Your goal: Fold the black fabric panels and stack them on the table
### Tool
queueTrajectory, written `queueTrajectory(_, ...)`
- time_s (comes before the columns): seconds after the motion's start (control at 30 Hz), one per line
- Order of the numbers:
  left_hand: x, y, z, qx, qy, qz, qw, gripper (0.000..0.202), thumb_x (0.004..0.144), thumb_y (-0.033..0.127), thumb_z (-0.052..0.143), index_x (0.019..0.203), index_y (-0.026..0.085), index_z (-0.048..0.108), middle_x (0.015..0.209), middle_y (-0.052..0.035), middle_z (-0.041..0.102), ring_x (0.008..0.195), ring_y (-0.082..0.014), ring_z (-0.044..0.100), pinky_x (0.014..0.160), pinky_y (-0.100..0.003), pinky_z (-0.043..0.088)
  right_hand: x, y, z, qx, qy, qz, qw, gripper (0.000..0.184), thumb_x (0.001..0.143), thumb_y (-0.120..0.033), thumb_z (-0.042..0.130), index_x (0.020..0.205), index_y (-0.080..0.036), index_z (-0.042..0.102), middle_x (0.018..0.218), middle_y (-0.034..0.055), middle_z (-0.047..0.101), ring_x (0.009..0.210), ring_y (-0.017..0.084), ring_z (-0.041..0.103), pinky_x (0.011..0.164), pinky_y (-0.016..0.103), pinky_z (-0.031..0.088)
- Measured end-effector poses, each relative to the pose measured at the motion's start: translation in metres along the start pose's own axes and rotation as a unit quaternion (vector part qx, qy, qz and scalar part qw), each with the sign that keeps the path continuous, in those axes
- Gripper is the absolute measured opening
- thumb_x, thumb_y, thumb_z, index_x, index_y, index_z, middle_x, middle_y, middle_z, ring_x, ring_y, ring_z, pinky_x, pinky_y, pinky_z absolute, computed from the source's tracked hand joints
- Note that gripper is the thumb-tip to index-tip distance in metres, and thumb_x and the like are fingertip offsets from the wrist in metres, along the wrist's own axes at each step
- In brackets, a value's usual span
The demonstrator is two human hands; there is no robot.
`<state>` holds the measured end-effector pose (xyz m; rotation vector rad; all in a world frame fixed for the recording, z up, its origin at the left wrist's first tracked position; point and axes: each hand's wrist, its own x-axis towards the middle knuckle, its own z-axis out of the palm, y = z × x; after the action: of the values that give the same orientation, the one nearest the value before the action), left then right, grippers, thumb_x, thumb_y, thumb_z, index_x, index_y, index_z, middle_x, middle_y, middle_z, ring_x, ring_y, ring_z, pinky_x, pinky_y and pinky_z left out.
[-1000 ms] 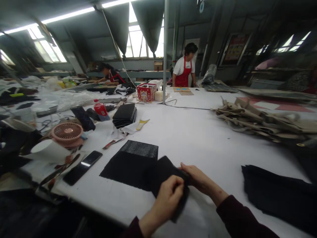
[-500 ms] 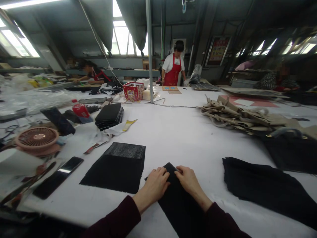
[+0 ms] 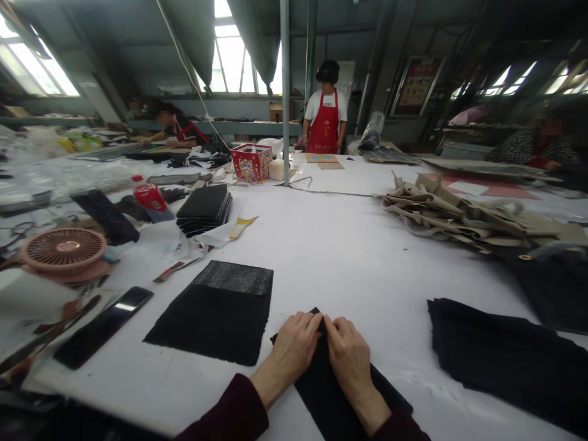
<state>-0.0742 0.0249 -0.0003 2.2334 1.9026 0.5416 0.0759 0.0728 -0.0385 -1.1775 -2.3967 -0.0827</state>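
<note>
1. Directly before the viewer, a left hand and a right hand in dark maroon sleeves rest side by side on a black piece, which lies on a white counter. Both sets of fingers are bent, their tips close together near the piece's far corner; whether they pinch it or only press, I cannot tell.
2. Left of the hands lies a flat black panel with a grey, speckled far band. Beyond its left side is a dark phone.
3. On the right, well apart from the hands, black cloth is spread in layers.
4. Farther back on the left are a pink fan, a red-labelled bottle, and a neat stack of black pieces, with a yellow-and-white strip just beside it.
5. Across on the right is a loose heap of tan material.
6. Beyond, a patterned red box sits near a grey pole.
7. Farthest off, a co-worker in a red apron stands facing this way.
</note>
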Motion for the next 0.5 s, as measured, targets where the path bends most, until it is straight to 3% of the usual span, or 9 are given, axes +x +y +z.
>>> queueTrajectory(0.13, -0.0002, -0.0028, 0.0046, 0.008, 0.0, 0.0, 1.0, 0.045, 0.097, 0.016, 0.04, 0.141, 0.023, 0.041, 0.12, -0.0078, 0.057, 0.106, -0.0244, 0.052, 0.092, -0.04, 0.044, -0.001, -0.0023, -0.001, -0.019, -0.009, -0.015, 1.0, 0.037, 0.092, -0.007, 0.045, 0.125, -0.02, 0.058, 0.089, 0.0078, 0.059, 0.082, 0.022, 0.053, 0.066, 0.032, 0.04)
queueTrajectory(0.5, 0.0061, -0.007, 0.0106, 0.035, 0.004, -0.013, 0.999, 0.041, 0.098, 0.019, 0.043, 0.138, 0.025, 0.046, 0.116, -0.0075, 0.056, 0.102, -0.0236, 0.052, 0.089, -0.042, 0.044, -0.0015, -0.001, 0.0049, -0.025, 0.018, -0.039, 0.999, 0.038, 0.094, -0.007, 0.041, 0.129, -0.016, 0.053, 0.087, 0.0068, 0.056, 0.08, 0.021, 0.05, 0.066, 0.034, 0.038)
